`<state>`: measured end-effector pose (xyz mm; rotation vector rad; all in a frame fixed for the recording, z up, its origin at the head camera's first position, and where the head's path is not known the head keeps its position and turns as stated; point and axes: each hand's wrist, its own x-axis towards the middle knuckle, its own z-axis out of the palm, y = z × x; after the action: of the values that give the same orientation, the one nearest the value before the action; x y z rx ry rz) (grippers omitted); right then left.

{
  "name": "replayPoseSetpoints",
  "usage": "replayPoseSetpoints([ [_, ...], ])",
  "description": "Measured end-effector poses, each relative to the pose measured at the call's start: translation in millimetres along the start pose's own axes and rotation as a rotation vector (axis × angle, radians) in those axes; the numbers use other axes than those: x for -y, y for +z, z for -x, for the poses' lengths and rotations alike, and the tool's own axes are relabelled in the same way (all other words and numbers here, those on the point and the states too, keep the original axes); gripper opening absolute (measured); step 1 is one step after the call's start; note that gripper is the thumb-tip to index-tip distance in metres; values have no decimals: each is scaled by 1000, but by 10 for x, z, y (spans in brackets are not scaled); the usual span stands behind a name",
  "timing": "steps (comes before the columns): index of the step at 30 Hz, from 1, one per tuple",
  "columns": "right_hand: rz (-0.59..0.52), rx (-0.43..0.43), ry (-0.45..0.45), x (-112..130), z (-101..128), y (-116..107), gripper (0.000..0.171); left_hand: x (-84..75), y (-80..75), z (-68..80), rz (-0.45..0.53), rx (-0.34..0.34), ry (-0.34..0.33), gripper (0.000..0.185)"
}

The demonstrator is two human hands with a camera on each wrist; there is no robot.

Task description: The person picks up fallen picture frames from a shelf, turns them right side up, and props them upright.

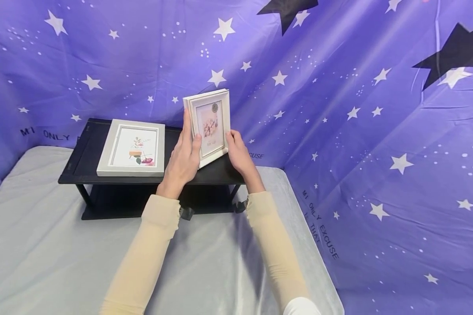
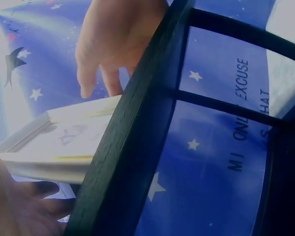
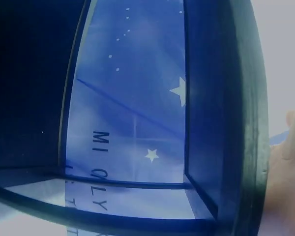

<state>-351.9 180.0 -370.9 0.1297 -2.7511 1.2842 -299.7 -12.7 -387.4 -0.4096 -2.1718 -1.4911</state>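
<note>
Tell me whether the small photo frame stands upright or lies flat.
Upright, slightly tilted: small photo frame stands on the black shelf, left hand and right hand holding its sides.

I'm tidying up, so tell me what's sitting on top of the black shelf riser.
On the black shelf riser a grey picture frame lies flat at its left. A white photo frame stands tilted at its right, held between the left hand and right hand. Its bottom edge is partly covered.

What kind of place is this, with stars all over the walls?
Probably a staged recording corner, not a lived-in room. A purple star-printed backdrop hangs all round, a grey cloth covers the table, and on it stands a low black shelf bearing two picture frames, one held by both hands.
</note>
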Motion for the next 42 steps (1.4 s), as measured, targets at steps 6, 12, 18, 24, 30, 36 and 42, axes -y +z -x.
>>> replayPoseSetpoints([
  [6, 125, -97, -10, 26, 120, 74, 66, 44, -18, -23, 40, -6, 29, 70],
  [12, 183, -131, -48, 44, 206, 137, 65, 87, -37, -73, 53, -23, 37, 68],
  [18, 247, -200, -99, -40, 332, 141, 58, 122, -51, -125, 97, -16, 13, 67],
  [24, 295, -278, -97, -58, 442, 167, 48, 140, -34, -134, 154, -8, -19, 67],
  [30, 299, -322, -94, -69, 507, 171, 46, 130, 4, -147, 184, -6, -32, 65],
  [36, 317, -360, -132, -111, 576, 213, 51, 138, 12, -166, 192, 1, -38, 62],
  [42, 343, -393, -159, -139, 624, 272, 54, 149, 18, -140, 152, -2, -54, 61],
])
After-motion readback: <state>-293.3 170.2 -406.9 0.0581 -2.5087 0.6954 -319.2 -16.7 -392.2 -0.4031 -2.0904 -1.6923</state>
